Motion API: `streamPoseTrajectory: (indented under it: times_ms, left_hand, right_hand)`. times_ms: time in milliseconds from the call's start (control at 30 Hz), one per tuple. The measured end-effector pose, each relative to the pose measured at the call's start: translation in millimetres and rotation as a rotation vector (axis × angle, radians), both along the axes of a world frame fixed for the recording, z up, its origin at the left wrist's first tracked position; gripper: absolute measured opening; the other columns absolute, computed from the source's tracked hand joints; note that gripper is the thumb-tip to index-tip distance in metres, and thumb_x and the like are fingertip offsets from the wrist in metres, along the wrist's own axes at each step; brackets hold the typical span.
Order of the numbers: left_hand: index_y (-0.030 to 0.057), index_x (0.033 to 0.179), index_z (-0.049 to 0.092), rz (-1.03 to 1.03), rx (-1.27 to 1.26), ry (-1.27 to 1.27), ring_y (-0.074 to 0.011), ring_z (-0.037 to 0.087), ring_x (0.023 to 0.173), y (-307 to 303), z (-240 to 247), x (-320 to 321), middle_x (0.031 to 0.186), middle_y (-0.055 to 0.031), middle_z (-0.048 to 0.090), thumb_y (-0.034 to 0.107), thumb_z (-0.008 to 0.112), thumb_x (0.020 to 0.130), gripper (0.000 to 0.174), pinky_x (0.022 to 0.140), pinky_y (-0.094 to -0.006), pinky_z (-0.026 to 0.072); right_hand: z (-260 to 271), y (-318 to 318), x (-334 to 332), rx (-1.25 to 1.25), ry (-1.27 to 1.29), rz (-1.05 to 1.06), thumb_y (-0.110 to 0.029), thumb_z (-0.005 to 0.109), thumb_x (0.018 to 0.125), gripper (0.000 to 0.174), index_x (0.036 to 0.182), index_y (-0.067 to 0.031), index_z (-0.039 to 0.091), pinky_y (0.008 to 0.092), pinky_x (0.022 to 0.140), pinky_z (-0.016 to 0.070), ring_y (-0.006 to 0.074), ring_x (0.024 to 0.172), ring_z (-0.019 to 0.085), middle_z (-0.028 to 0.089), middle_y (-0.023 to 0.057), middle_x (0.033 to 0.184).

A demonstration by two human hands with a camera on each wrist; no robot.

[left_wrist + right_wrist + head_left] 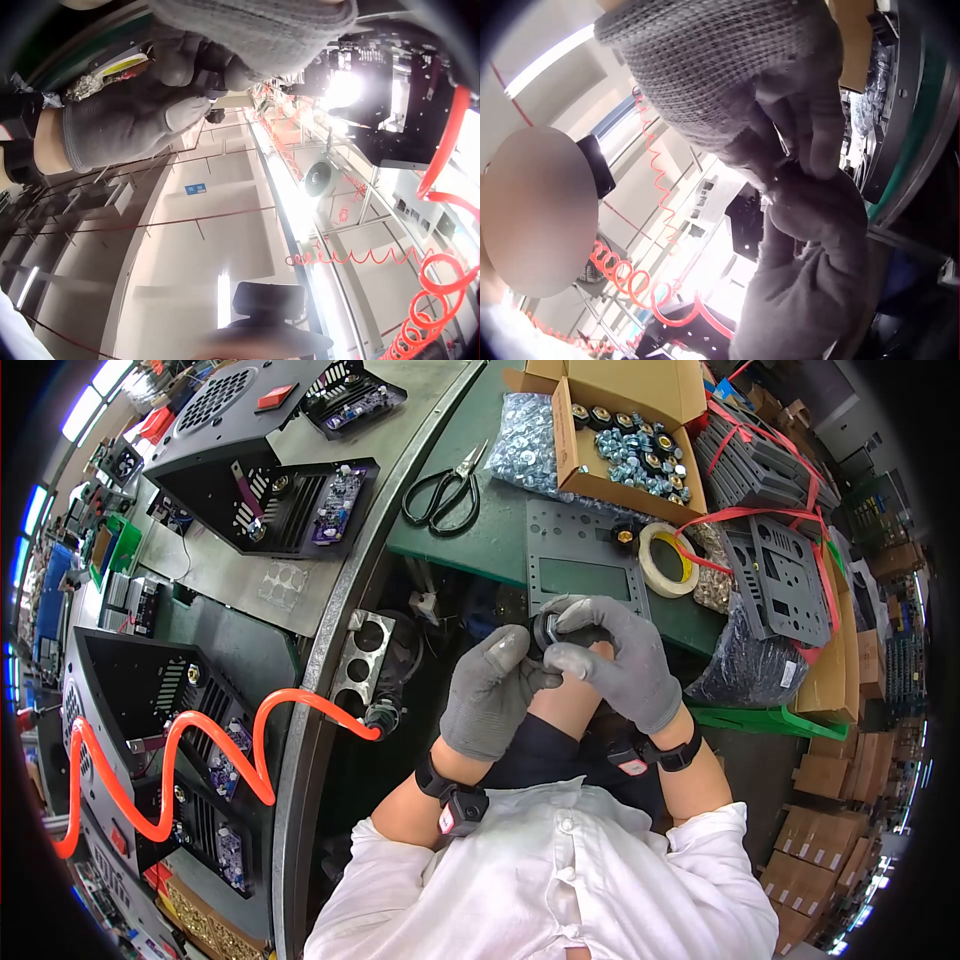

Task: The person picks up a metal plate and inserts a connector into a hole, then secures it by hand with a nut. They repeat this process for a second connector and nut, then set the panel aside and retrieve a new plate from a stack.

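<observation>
Both hands wear grey gloves and meet above the lap in the head view. A small round black part (546, 630) with a metallic piece at its middle is between them. The left hand (488, 695) pinches its lower left side; the right hand (625, 665) holds it from the right with curled fingers and thumb. In the left wrist view a dark piece (211, 81) shows between the fingers of the right hand (131, 120). The right wrist view shows the gloves touching, the part mostly hidden by fingers.
A grey perforated panel (585, 555), black-handled scissors (450, 495), a tape roll (668, 560) and an open carton (575, 470) of screws and round black parts lie on the green table. Left, a metal bench (300, 710) carries black housings (215, 490) and a coiled orange hose (265, 760).
</observation>
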State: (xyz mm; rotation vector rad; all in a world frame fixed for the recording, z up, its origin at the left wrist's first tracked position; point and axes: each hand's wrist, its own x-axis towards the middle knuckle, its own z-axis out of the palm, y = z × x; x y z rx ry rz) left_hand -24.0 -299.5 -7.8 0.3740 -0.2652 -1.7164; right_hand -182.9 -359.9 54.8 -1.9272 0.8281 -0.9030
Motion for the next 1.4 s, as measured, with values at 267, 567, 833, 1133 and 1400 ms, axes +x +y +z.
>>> streamPoseTrajectory:
  times_ms: [267, 567, 833, 1133, 1400]
  left_hand:
    - [-0.0048, 0.110, 0.057, -0.002, 0.082, 0.030, -0.0216, 0.064, 0.088, -1.4, 3.5, -0.2, 0.103, -0.0147, 0.064, 0.022, 0.056, 0.095, 0.031, 0.080, -0.0334, 0.0530]
    - [-0.0016, 0.110, 0.058, 0.149, 0.197, -0.027, -0.0217, 0.058, 0.088, -3.6, -29.0, 19.9, 0.104, -0.0123, 0.062, 0.022, 0.055, 0.097, 0.027, 0.074, -0.0319, 0.0501]
    - [-0.0027, 0.124, 0.051, -0.214, -0.020, 0.321, -0.0243, 0.059, 0.094, -40.9, -76.9, -19.7, 0.115, -0.0149, 0.059, 0.020, 0.051, 0.098, 0.035, 0.080, -0.0354, 0.0522]
    - [-0.0006, 0.129, 0.049, -0.159, -0.076, 0.486, -0.0247, 0.060, 0.103, -34.4, -82.5, -40.6, 0.120, -0.0138, 0.058, 0.022, 0.057, 0.094, 0.042, 0.089, -0.0377, 0.0522]
    - [0.0003, 0.126, 0.052, -0.117, -0.038, 0.387, -0.0228, 0.060, 0.101, -30.2, -71.1, -38.0, 0.115, -0.0101, 0.060, 0.029, 0.062, 0.092, 0.045, 0.089, -0.0363, 0.0528]
  right_hand:
    - [5.0, 3.3, 3.5, -0.054, 0.006, -0.024, -0.006, 0.079, 0.072, 0.032, 0.098, 0.0011, 0.063, 0.0294, 0.079, 0.0539, 0.0181, 0.088, 0.066, 0.068, 0.0112, 0.103]
    - [15.1, -11.1, -14.6, 0.333, -0.222, -0.345, -0.012, 0.077, 0.080, 0.030, 0.102, 0.0019, 0.061, 0.0238, 0.076, 0.0524, 0.0082, 0.085, 0.062, 0.066, 0.0040, 0.095]
    - [-24.8, -13.2, -14.4, 0.418, -0.108, -0.311, -0.017, 0.075, 0.083, 0.032, 0.104, 0.0035, 0.061, 0.0254, 0.079, 0.0522, 0.0101, 0.086, 0.063, 0.067, 0.0063, 0.094]
    - [-22.7, -9.7, -13.0, 0.315, 0.054, -0.335, -0.023, 0.076, 0.082, 0.034, 0.102, 0.0017, 0.063, 0.0275, 0.075, 0.0525, 0.0135, 0.084, 0.065, 0.068, 0.0097, 0.094]
    - [-11.1, -18.0, -13.8, -0.162, 0.341, -0.147, -0.015, 0.072, 0.079, 0.021, 0.095, -0.0017, 0.067, 0.0342, 0.075, 0.0533, 0.0300, 0.089, 0.066, 0.067, 0.0144, 0.099]
